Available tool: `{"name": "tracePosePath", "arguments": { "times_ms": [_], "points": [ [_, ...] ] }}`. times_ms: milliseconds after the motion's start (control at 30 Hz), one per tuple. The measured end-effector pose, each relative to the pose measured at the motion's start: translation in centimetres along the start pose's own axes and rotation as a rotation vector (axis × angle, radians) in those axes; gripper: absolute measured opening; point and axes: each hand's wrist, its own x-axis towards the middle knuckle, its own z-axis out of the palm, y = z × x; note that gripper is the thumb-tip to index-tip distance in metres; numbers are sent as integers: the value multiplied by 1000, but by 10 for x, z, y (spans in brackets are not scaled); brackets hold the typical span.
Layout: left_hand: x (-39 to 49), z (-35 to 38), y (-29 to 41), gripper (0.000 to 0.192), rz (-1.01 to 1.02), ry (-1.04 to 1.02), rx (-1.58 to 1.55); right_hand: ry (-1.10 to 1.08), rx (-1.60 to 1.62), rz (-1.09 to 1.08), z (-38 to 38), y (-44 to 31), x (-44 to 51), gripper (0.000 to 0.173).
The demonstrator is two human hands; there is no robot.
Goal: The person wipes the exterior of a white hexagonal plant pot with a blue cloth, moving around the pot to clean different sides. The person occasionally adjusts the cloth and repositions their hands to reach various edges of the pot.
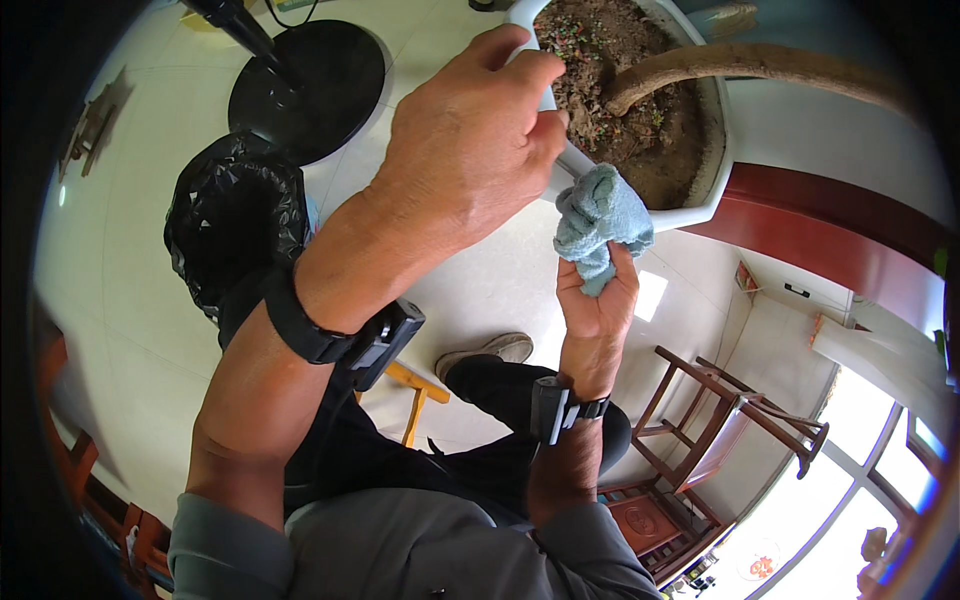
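Note:
A white planter (686, 219) with angled sides stands before me, filled with soil (652, 150). From the soil a thick, bare plant stem (720, 61) leans off to the right. My left hand (472, 135) reaches across the planter's left rim with its fingers curled; the hand hides what lies under the fingertips, so a grip on the rim cannot be told. A crumpled blue-grey cloth (604, 214) is held in my right hand (600, 300), pinched between thumb and fingers. In the view, that cloth overlaps the planter's near rim.
At left stands a bin lined with a black bag (232, 217), beside a round black stand base (315, 90). Right of the planter runs a dark red wooden edge (817, 217). A wooden chair (712, 427) stands lower right; a light wooden stool (416, 390) is beneath me.

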Motion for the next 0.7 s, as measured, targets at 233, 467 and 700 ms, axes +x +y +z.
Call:
{"name": "tracePosePath", "arguments": {
  "times_ms": [233, 467, 700],
  "points": [
    [2, -8, 2, 37, -38, -11, -2, 12, -478, 22, -21, 53, 79, 36],
    [9, -9, -4, 35, -107, -12, 13, -129, -174, 249, -34, 98, 131, 29],
    [11, -7, -7, 32, -63, 25, -1, 40, -337, 138, -2, 79, 84, 29]
  ]
}}
